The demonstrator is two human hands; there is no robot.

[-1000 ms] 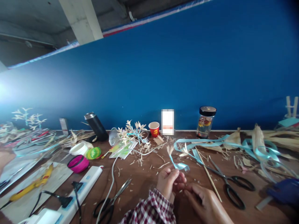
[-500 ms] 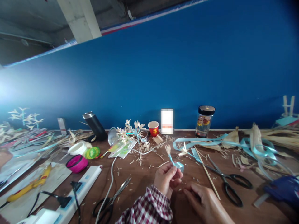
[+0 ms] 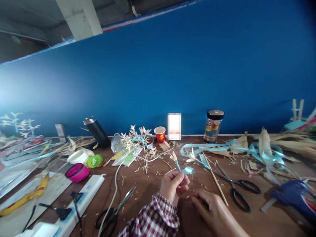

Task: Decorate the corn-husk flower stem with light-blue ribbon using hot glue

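Note:
My left hand (image 3: 174, 184), below a checked cuff, is closed in a pinch on a small corn-husk flower (image 3: 173, 156) whose stem is wrapped in light blue ribbon. A loose, shiny end of that ribbon (image 3: 188, 170) sticks out to the right above the fingers. Just to the right and lower, my right hand (image 3: 209, 205) has thumb and forefinger pressed together. What lies between those fingertips is too small to make out. Beyond the hands, a second pale husk flower (image 3: 191, 155) lies on the table by the ribbon strip (image 3: 209, 146).
Black-handled scissors (image 3: 234, 184) and a thin stick (image 3: 216, 181) lie right, near a blue glue gun (image 3: 290, 196). More scissors (image 3: 116, 210), a power strip (image 3: 86, 197) and a white cable (image 3: 116, 184) are left. A red paper cup (image 3: 160, 135) and lidded jar (image 3: 212, 126) stand behind.
The view has shifted slightly, so the table things sit a little further left. The ribbon's loose end points more to the right. Both hands keep nearly the same pose.

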